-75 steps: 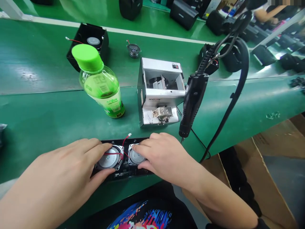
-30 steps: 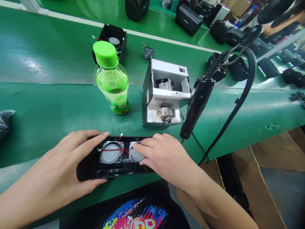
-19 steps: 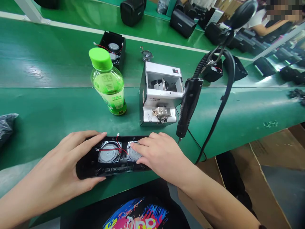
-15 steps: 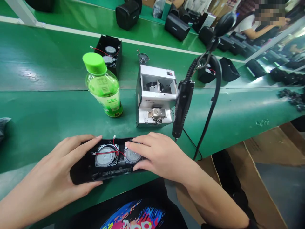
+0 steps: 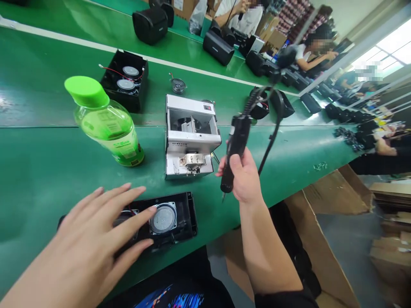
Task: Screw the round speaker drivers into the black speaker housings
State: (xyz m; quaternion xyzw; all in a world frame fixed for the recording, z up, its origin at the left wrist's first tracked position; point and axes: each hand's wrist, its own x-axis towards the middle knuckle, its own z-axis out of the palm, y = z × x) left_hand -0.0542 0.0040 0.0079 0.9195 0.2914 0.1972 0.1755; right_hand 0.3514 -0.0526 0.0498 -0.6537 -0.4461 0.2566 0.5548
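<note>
My right hand (image 5: pixel 245 175) is wrapped round a black electric screwdriver (image 5: pixel 236 141), its bit pointing down above the green bench. The screwdriver hangs from a cord and ring. My left hand (image 5: pixel 102 226) has its fingers spread over a black speaker housing (image 5: pixel 184 218) lying near the bench's front edge; I cannot tell whether it touches it. A round grey speaker (image 5: pixel 164 218) shows in the housing's right half. A second speaker is mostly hidden under my left fingers. Just behind the housing stands a silver screw feeder (image 5: pixel 192 141).
A green-capped bottle (image 5: pixel 109 128) stands left of the feeder. Behind it is an open black case (image 5: pixel 136 92) with two speakers. A loose speaker (image 5: pixel 178 85) lies behind the feeder. Cardboard boxes (image 5: pixel 334 239) stand at the right below the bench. Other people work across the bench.
My right hand has left the housing and taken hold of the hanging screwdriver. My left hand has shifted from the housing's left end to over it, fingers spread. The view has turned right.
</note>
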